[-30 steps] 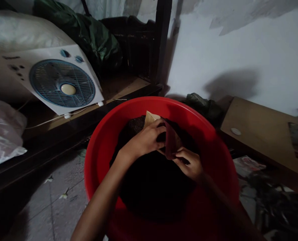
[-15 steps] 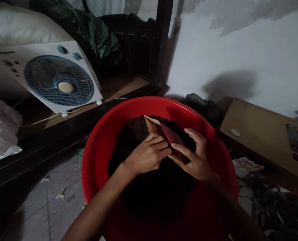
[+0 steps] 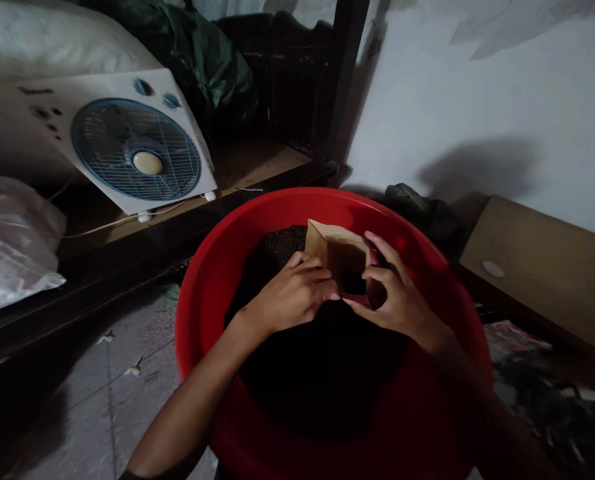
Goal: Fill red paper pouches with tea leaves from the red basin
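Both of my hands hold a small brown paper bag point(image 3: 345, 240) with some red on its outside. Its mouth gapes toward me and its inside looks dark. My left hand point(image 3: 302, 293) grips the near left edge with fingers curled. On the other side, my right hand point(image 3: 392, 287) has its fingers and thumb around the right edge of the bag. Below the bag, dark, soil-like loose material point(image 3: 282, 247) lies in a big red tub point(image 3: 202, 280). Much of that material is in deep shadow.
A white box fan point(image 3: 142, 147) stands on a wooden platform at the left, near a clear plastic bag point(image 3: 17, 247). To the right is a brown board-like surface point(image 3: 542, 267) with a small white disc point(image 3: 492, 269). A white wall point(image 3: 477, 113) rises behind.
The paper bag has gone from nearly flat to spread wide at its mouth. My right hand has shifted to grip its right edge. The whole view has moved slightly.
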